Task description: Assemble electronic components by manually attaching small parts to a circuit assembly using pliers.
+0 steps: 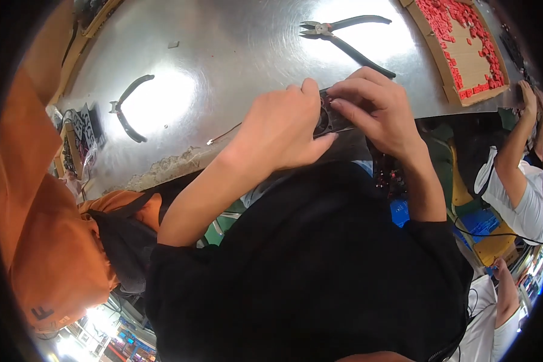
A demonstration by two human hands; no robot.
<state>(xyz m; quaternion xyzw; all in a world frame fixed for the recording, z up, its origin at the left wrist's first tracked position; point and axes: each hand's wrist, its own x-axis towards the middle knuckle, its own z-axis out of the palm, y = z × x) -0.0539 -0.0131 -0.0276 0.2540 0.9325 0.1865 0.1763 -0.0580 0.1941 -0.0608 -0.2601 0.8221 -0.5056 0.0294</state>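
Observation:
At the near edge of the metal table, a small black part with a round shape in it [325, 120] sits between my two hands. My left hand [280, 127] is closed around its left side, with the thumb along the near edge. The fingertips of my right hand [383, 111] are pinched together at the part's far right corner. A speck of red shows by those fingertips, too small to name. From beside my left hand a thin wire with a white connector [210, 142] runs out over the tabletop. My fingers cover much of the part.
Dark-handled cutting pliers [323, 29] lie open beyond my hands. Another pair [125, 114] lies to the left. A cardboard tray [431, 45] of small red pieces stands at the far right. An orange-clothed person [54, 241] is at my left; others in white [519, 193] are right.

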